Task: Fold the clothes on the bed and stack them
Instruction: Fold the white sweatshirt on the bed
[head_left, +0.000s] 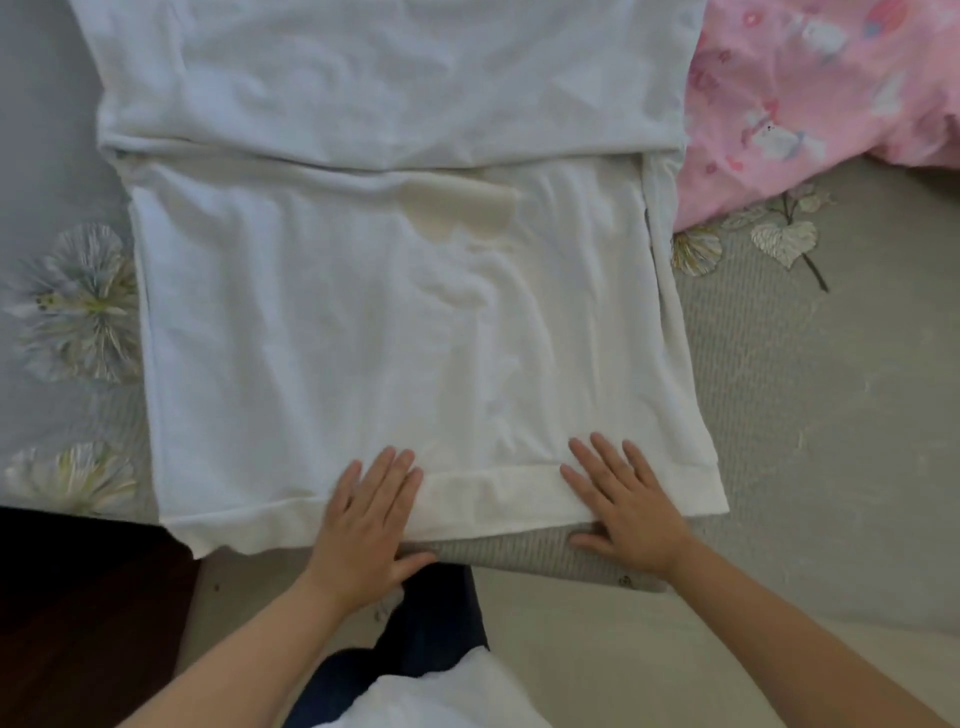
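A white T-shirt lies flat on the bed, hem toward me, its sides folded inward and a yellowish stain near its middle. My left hand rests palm down on the hem band, fingers straight, thumb off the near edge. My right hand lies flat on the hem to the right, its thumb at the hem's near edge over the bed's edge. Neither hand grips the cloth.
A pink patterned garment lies bunched at the far right on the bed. The grey bedsheet has flower prints at the left. Dark floor shows at the lower left, past the bed's near edge.
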